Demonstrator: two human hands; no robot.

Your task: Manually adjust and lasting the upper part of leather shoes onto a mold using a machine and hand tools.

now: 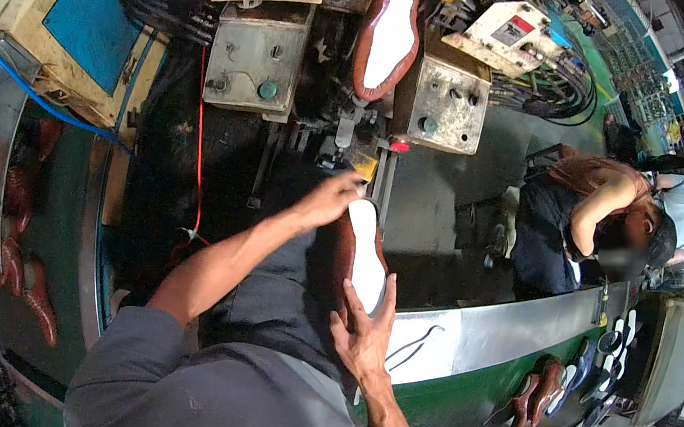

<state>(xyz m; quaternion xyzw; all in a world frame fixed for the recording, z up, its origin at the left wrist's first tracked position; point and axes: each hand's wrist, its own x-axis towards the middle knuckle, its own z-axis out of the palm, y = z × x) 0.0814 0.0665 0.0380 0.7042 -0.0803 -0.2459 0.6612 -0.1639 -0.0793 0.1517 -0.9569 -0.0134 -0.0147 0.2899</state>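
A brown leather shoe upper with a white sole-shaped insole [365, 254] facing up lies over my lap. My right hand [364, 332] grips its near end, thumb and fingers spread along the sides. At its far end is my left hand [330, 202], fingers pinched together. What lies between those fingertips is too small and blurred to tell. Beyond my hands, a second brown shoe upper with a white bottom [392, 35] sits sole up in the machine. A yellow piece [364, 165] shows just past my left fingertips.
Metal machine boxes [257, 57] [442, 103] flank the mounted shoe, with black hoses on both sides. Pincers [414, 347] lie on the bench's metal edge [506, 320] to my right. Brown shoes [547, 387] rest on the green belt there. Another person [591, 203] bends over at right.
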